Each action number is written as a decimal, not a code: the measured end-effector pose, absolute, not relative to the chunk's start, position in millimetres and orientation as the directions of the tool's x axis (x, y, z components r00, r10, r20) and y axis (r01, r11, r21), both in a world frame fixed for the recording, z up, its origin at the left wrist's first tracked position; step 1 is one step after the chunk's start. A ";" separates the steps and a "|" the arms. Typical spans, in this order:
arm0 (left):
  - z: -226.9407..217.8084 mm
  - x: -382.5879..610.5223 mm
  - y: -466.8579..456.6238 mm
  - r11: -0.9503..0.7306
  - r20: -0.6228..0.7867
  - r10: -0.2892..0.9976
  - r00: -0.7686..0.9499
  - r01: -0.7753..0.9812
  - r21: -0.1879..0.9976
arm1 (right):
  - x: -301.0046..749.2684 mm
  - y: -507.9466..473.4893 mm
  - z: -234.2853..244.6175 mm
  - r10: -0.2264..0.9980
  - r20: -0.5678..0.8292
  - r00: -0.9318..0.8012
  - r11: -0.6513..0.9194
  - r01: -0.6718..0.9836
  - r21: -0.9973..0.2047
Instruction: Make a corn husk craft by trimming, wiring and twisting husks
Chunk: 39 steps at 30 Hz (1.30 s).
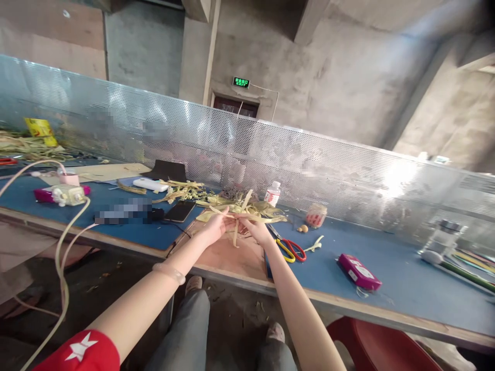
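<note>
Over a brown board (232, 257) on the table, my two hands are close together with their fingers closed on crossing strips of pale yellow-green dried leaf (246, 200). My left hand (215, 228) pinches the left side of the strips. Close by, my right hand (254, 228) grips them from the right. One strip end points up, another hangs down between the hands. Just behind lies a pile of similar dried leaves (266, 208). Right of my right wrist rest scissors (289, 251) with red and yellow handles. The fingertips are too small to make out exactly.
A white-capped bottle (272, 194) and a clear jar (316, 215) stand behind. On the right are a magenta pack (359, 272) and a red stool (379, 342). A dark phone (180, 211) and a cabled power strip (69, 194) lie left. A perforated metal screen (185, 129) borders the table.
</note>
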<state>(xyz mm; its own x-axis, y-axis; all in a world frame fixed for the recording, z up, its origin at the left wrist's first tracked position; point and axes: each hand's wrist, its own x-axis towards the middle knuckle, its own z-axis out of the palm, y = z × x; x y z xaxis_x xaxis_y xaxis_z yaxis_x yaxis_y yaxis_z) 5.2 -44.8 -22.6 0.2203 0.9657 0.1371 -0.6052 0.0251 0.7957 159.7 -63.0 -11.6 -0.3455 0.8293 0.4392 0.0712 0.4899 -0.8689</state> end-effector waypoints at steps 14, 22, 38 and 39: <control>-24.7 2.1 -48.7 -0.083 0.311 0.871 0.380 -0.511 0.856 | 160.5 -66.7 -8.1 0.864 0.415 -0.285 0.455 0.090 -0.886; -30.0 3.5 -42.8 -0.159 0.339 0.886 0.317 -0.478 0.864 | 160.7 -57.0 -17.1 0.826 0.477 -0.300 0.512 0.047 -0.857; -16.4 -2.2 -43.4 -0.280 0.271 0.944 0.190 0.022 0.960 | 160.3 -47.5 -18.2 0.816 0.544 -0.198 0.576 0.193 -0.794; -14.4 -4.7 -39.4 -0.280 0.257 0.940 0.222 0.080 0.957 | 160.4 -46.9 -18.1 0.816 0.547 -0.186 0.577 0.196 -0.793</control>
